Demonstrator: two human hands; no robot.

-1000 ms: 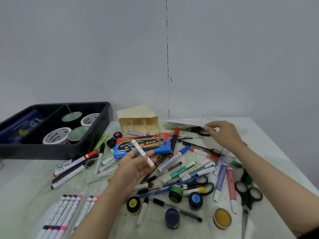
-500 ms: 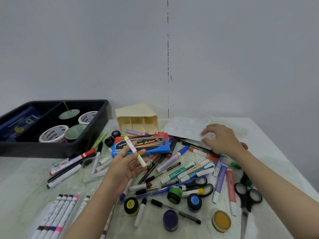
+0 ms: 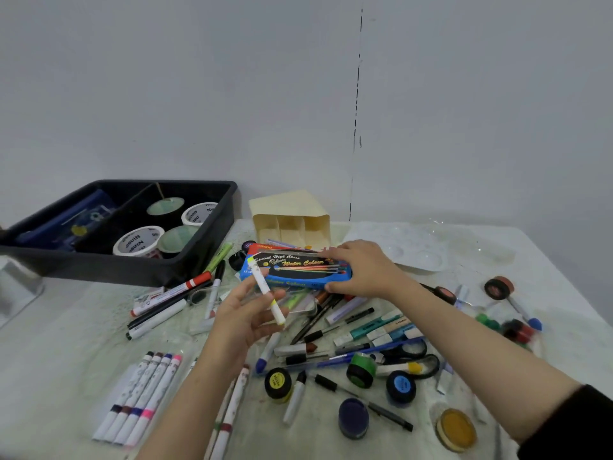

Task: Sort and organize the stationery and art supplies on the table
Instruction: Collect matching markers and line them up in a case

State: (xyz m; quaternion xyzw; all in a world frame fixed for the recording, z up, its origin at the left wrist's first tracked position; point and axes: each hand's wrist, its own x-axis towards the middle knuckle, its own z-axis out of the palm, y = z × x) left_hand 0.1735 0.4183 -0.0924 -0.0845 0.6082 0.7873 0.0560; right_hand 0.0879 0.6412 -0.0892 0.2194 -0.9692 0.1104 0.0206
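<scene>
My left hand (image 3: 245, 318) pinches a white marker with yellow ends (image 3: 265, 290) and holds it up over the middle of the table. My right hand (image 3: 361, 268) grips the right end of a blue water colour box (image 3: 295, 268), fingers on top and thumb under its near edge. Below both hands lies a heap of pens, markers and highlighters (image 3: 371, 327). A row of white markers with coloured caps (image 3: 142, 396) lies side by side at the near left. Small paint pots (image 3: 354, 416) and scissors (image 3: 411, 358) lie at the near right.
A black tray (image 3: 139, 270) with tape rolls (image 3: 137, 240) stands at the back left. A cream divided holder (image 3: 292, 217) lies on its side behind the box. A white paint palette (image 3: 418, 254) sits at the back right. The table's right edge (image 3: 570, 293) is close.
My right hand has left the palette area at the back right and come left onto the water colour box, taking hold of its right end. My left hand still holds the yellow-ended marker.
</scene>
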